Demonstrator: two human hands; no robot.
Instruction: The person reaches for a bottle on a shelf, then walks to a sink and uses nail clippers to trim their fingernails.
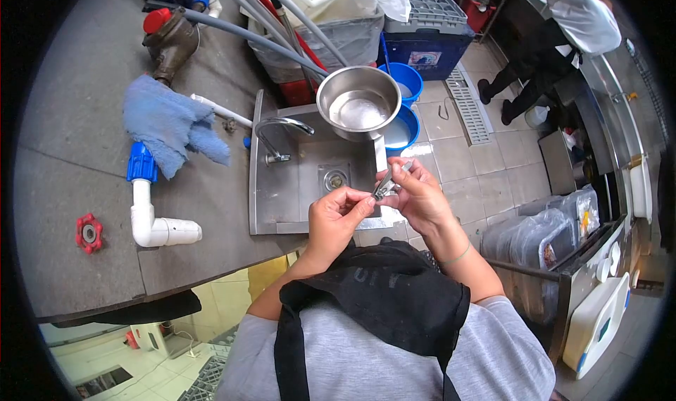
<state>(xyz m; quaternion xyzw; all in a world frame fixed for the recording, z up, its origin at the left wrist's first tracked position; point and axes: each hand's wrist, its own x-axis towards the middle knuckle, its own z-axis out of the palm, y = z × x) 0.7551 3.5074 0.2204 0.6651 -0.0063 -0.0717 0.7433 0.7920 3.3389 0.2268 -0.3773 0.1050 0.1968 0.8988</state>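
Observation:
Held in front of my chest at the sink's near edge, my right hand (421,198) is closed around a small silver nail clipper (385,184), its lever between thumb and fingers. My left hand (334,220) meets it from the left, fingers curled together and thumb tip against the clipper's head. Nothing shows inside the left fingers. The exact contact between the left fingertips and the clipper's jaws is too small to make out. Below and behind the hands is the stainless steel sink (299,179) with a curved tap (285,124).
A steel pot (359,104) rests at the sink's far right corner, near blue buckets (403,128). The grey counter (70,126) holds a blue cloth (165,123), white pipe (165,232) and red valve handle (89,233). Another person (556,42) stands at the upper right.

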